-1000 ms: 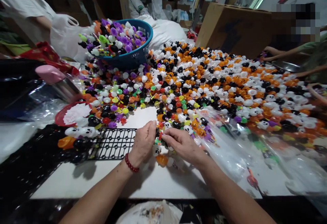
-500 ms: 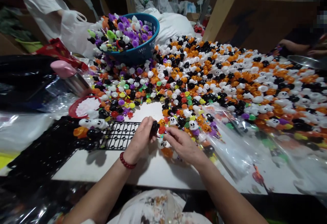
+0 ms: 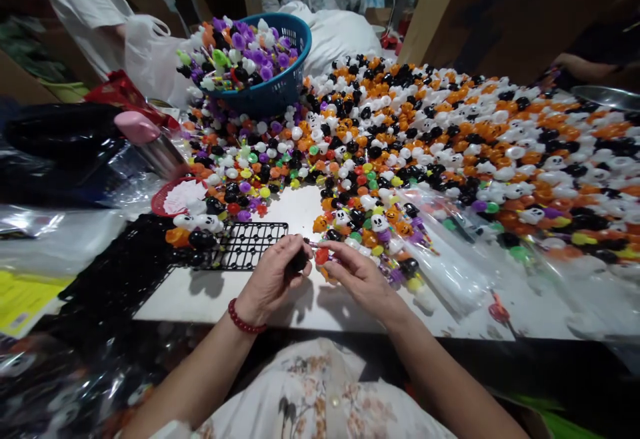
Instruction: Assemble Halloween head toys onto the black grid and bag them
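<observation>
My left hand [image 3: 277, 272], with a red bead bracelet [image 3: 245, 319] at the wrist, is closed round a glossy black plastic figure [image 3: 299, 262]. My right hand [image 3: 357, 279] pinches a small red plastic piece [image 3: 322, 255] with thumb and fingers, close against the black figure. Whether the two pieces are joined is hidden by the fingers. Left of my hands lies a black plastic grid [image 3: 250, 245]. White, orange and black figures, one a white skull-faced figure [image 3: 214, 223], sit at the grid's left end. Skull and pumpkin figures [image 3: 380, 222] lie beyond my right hand.
A large heap of plastic figures [image 3: 450, 139] covers the table's back and right. A blue basket [image 3: 285, 85] full of them stands behind. Clear plastic bags [image 3: 450, 279] lie right, a red basket [image 3: 163, 202] and pink-lidded flask [image 3: 155, 145] left. Another person's arm [image 3: 583, 69] shows far right.
My left hand has turned the black figure, and my fingers cover more of it. The red piece now shows at my right fingertips. The whole view has shifted slightly.
</observation>
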Demonstrator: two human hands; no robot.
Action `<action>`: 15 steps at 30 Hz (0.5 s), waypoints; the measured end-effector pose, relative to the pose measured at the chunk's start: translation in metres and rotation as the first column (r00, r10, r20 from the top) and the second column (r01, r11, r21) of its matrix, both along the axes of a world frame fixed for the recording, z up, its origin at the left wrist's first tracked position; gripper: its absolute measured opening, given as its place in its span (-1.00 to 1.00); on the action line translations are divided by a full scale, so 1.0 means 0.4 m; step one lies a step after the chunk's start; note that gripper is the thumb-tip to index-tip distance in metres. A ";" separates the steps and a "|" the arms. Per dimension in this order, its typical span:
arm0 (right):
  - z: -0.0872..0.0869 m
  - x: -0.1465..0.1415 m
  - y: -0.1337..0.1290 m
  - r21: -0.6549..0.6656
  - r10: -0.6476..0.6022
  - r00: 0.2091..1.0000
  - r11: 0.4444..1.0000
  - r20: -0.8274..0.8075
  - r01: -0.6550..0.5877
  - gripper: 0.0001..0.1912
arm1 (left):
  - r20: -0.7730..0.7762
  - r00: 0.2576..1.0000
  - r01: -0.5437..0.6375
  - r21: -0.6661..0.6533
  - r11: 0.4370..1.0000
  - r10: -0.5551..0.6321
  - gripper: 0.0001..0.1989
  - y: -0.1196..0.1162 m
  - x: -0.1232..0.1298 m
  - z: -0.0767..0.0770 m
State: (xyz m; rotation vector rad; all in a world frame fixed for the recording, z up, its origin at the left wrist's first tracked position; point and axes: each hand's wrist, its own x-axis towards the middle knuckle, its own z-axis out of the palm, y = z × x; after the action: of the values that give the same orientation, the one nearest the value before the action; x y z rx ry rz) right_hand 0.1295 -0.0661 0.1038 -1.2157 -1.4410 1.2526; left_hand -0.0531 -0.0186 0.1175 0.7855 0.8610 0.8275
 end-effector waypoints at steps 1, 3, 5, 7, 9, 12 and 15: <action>-0.004 -0.003 -0.008 0.012 0.003 1.000 1.000 -0.011 -0.003 -0.59 | -0.068 0.998 0.000 0.058 0.998 0.004 -0.67 -0.011 -0.004 -0.001; -0.010 -0.005 -0.023 0.061 0.002 1.000 0.998 -0.003 -0.001 -0.59 | -0.199 0.980 0.028 0.202 0.979 0.013 -0.74 -0.031 -0.013 -0.003; -0.008 -0.004 -0.037 0.109 0.003 0.999 0.994 0.036 -0.007 -0.57 | -0.289 0.957 0.076 0.356 0.931 0.032 -0.76 -0.048 -0.023 -0.003; -0.001 -0.001 -0.052 0.138 0.024 0.997 0.990 0.071 -0.033 -0.52 | -0.345 0.938 0.139 0.456 0.879 0.031 -0.75 -0.063 -0.032 0.001; 0.009 0.001 -0.068 0.160 0.049 0.995 0.985 0.086 -0.062 -0.48 | -0.377 0.926 0.198 0.509 0.838 0.011 -0.73 -0.077 -0.039 0.010; 0.020 -0.004 -0.094 0.181 0.065 0.993 0.980 0.096 -0.082 -0.47 | -0.403 0.915 0.245 0.584 0.773 0.015 -0.79 -0.101 -0.047 0.023; 0.019 -0.014 -0.118 0.159 0.070 0.995 0.984 0.074 -0.081 -0.46 | -0.406 0.910 0.242 0.681 0.691 0.082 -0.84 -0.127 -0.056 0.027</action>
State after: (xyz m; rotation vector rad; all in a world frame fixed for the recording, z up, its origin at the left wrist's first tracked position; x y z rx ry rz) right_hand 0.1239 -0.1134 0.1116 -1.1127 -1.6193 1.1294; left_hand -0.0754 -0.0695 0.1282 1.7490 0.8467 0.9446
